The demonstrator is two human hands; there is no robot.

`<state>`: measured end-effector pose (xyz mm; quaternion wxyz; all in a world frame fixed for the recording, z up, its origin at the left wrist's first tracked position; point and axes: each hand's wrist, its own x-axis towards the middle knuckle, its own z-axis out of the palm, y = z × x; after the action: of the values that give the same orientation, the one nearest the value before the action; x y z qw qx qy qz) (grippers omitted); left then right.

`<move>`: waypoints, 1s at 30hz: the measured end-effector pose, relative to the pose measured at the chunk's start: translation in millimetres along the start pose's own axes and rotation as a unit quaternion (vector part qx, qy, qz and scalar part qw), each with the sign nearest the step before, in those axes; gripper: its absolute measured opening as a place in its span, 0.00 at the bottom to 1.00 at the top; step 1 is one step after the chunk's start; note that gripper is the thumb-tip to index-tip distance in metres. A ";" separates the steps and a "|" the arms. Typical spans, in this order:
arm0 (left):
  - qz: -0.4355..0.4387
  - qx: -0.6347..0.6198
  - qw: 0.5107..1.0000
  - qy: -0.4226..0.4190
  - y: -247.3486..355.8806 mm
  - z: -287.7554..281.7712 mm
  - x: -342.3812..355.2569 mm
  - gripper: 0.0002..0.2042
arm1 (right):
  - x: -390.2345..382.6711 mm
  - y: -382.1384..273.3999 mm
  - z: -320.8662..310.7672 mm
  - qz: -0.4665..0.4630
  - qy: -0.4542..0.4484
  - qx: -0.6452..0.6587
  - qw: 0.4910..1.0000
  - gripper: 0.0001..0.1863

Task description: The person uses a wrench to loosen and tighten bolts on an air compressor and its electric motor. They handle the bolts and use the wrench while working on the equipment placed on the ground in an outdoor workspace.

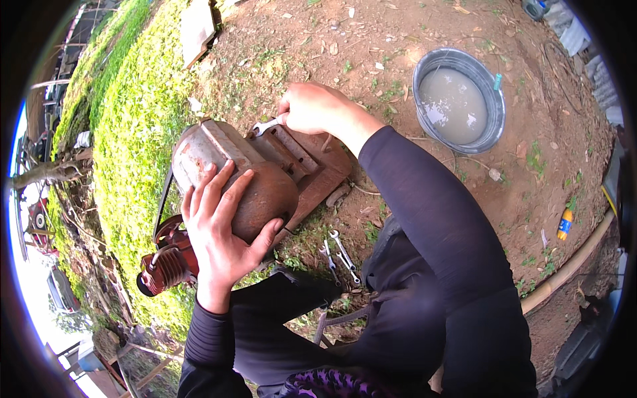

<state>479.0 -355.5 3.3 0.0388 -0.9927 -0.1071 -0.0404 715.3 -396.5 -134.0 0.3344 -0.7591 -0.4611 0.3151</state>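
My left hand (222,235) rests with fingers spread on the rusty, rounded motor housing (272,192). Beyond the motor, my right hand (312,106) is closed on a silver wrench (264,127) at the slotted mount of a rusty metal base (332,176). Left of the motor are a red finned pump (162,268) and a black belt (163,199), partly hidden. Several wrenches (345,259) lie on the ground near my knees.
A metal bucket of cloudy water (451,106) stands at upper right. An orange bottle (565,224) and long pole (570,265) lie at right, near corrugated sheets (576,33). A flat panel (198,30) lies on dirt at top, beside grass (126,99).
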 end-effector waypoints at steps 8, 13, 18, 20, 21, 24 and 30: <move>0.000 -0.051 0.999 0.019 -6.5 2.4 -3.9 0.26 | 11.3 0.4 1.1 0.014 -0.080 -0.078 0.994 0.13; -0.007 -0.090 0.994 0.058 -8.9 9.3 -7.1 0.24 | -32.6 23.6 -14.4 -0.033 -0.140 -0.063 0.988 0.14; 0.002 -0.110 0.992 0.068 -2.4 10.4 -5.5 0.22 | -55.2 30.5 -3.0 -0.004 -0.082 -0.036 0.996 0.13; 0.001 -0.112 0.991 0.070 -4.7 11.6 -7.0 0.22 | -60.1 32.9 -4.2 -0.007 -0.063 0.041 0.997 0.12; 0.005 -0.114 0.991 0.069 -5.1 10.5 -5.2 0.21 | -60.7 33.7 -5.1 -0.010 -0.056 0.079 0.995 0.12; -0.001 -0.123 0.990 0.072 -2.6 11.3 -7.5 0.21 | -58.6 32.0 -4.7 -0.036 -0.051 0.066 0.996 0.11; -0.011 -0.107 0.990 0.086 -0.6 13.0 -6.9 0.23 | -54.2 18.4 10.6 -0.030 -0.063 0.014 0.997 0.11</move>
<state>473.1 -355.2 -10.1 -0.0590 -0.9827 -0.1091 -0.1375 695.5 -450.0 -145.6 0.3243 -0.7188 -0.4993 0.3591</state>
